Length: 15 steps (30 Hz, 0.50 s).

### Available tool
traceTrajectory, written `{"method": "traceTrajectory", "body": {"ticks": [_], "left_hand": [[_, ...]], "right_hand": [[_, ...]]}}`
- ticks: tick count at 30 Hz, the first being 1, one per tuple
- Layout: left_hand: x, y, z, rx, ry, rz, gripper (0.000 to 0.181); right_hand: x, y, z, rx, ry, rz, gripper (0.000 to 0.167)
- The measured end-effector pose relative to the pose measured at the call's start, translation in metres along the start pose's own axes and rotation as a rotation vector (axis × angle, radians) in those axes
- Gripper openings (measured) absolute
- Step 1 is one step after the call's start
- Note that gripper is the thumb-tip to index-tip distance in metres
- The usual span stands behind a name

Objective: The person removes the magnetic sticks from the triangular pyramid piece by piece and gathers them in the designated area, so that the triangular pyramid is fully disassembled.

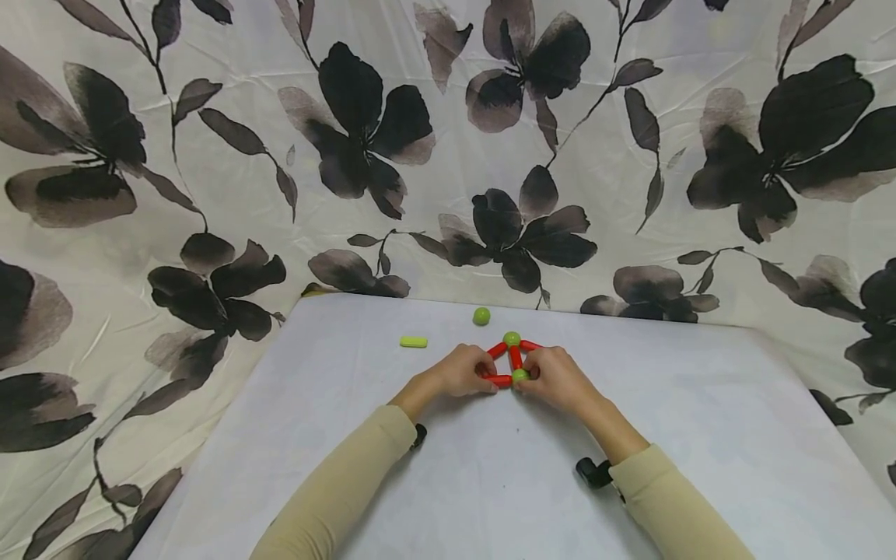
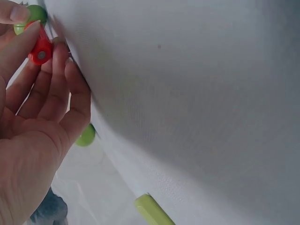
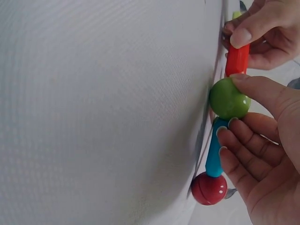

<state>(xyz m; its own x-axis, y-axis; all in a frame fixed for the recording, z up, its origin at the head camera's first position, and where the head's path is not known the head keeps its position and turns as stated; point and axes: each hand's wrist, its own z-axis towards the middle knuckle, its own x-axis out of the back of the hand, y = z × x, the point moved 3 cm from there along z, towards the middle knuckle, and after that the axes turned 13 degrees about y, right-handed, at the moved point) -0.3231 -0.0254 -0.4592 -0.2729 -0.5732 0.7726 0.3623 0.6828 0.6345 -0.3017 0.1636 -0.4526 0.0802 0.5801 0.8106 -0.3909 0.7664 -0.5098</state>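
White-covered desk [image 1: 504, 482]: it carried the whole arrangement. The left hand [image 1: 467, 369] pinched the near red rod [image 1: 500, 381] between thumb and fingers; the right hand [image 1: 560, 377] grasped the near green ball [image 3: 229, 98], immediately right of that rod. These opposed grips presumably kept rod and ball aligned where they met. Between the hands, a middle red rod [image 1: 516, 358] ran from the near ball to the far green ball [image 1: 512, 339]. Beside the right fingers, a blue rod [image 3: 214, 149] led to a red ball [image 3: 209, 189]. Beyond the left hand lay a loose yellow-green rod [image 1: 413, 342], farther left, and a loose green ball [image 1: 481, 316], perhaps set aside for working room.
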Motion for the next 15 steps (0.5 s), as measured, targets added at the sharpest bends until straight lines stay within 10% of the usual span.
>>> {"method": "traceTrajectory", "body": {"ticks": [15], "left_hand": [[0.0072, -0.0087, -0.0017, 0.002, -0.025, -0.109, 0.013]], "right_hand": [[-0.0023, -0.0008, 0.0009, 0.002, 0.021, -0.010, 0.019]]}}
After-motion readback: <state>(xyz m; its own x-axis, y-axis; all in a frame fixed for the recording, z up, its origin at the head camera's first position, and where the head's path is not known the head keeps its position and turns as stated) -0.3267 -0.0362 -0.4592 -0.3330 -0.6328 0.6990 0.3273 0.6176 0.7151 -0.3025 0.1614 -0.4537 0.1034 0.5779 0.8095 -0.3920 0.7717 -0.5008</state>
